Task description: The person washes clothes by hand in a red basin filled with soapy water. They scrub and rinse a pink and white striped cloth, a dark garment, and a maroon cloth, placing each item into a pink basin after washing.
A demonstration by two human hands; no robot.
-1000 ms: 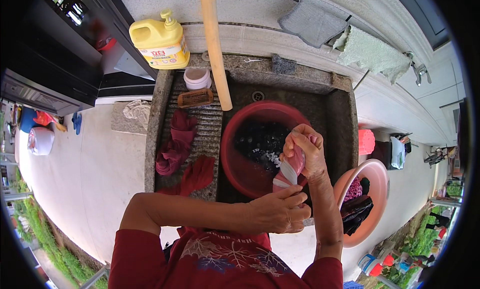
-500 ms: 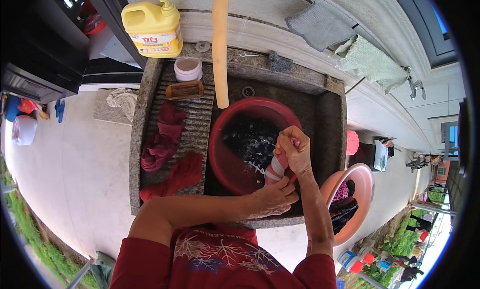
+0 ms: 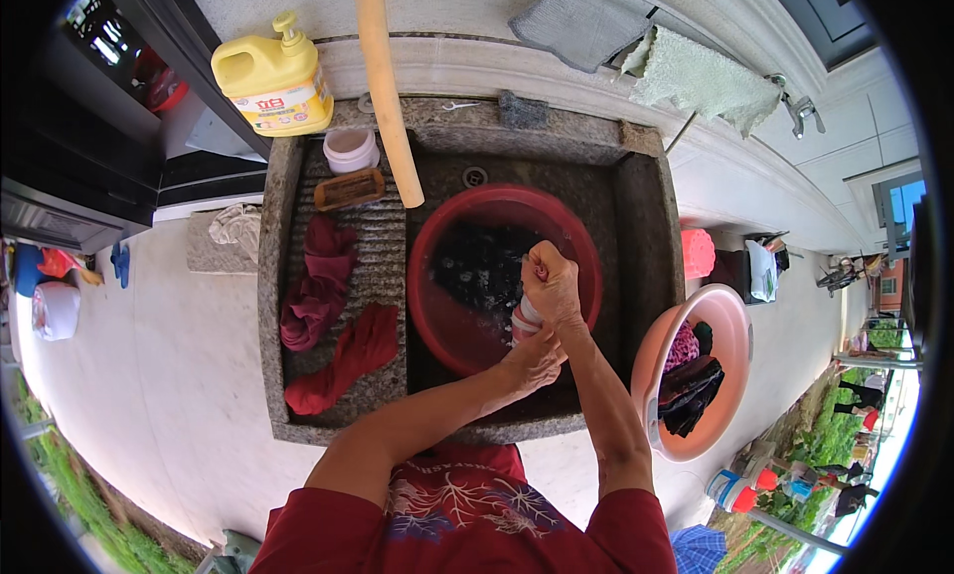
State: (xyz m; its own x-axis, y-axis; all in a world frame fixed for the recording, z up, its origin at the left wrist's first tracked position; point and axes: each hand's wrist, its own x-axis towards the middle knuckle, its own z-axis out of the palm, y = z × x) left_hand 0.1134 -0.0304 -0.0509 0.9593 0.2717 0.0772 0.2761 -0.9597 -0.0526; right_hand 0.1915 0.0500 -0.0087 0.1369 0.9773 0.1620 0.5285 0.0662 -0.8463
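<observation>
While left hand (image 3: 535, 360) and right hand (image 3: 554, 284), fingers clenched, grip twisted pink-and-white cloth (image 3: 527, 320), we note a round red plastic basin (image 3: 418, 301) beneath.

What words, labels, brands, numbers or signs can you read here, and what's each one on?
Yellow pump jug: a label with large red characters, which I won't copy out; its smaller print is too small to read.
Dark red shirt: pale lettering across the chest, small and curved, not clear enough to read in full.
I can make out no other readable text.
</observation>
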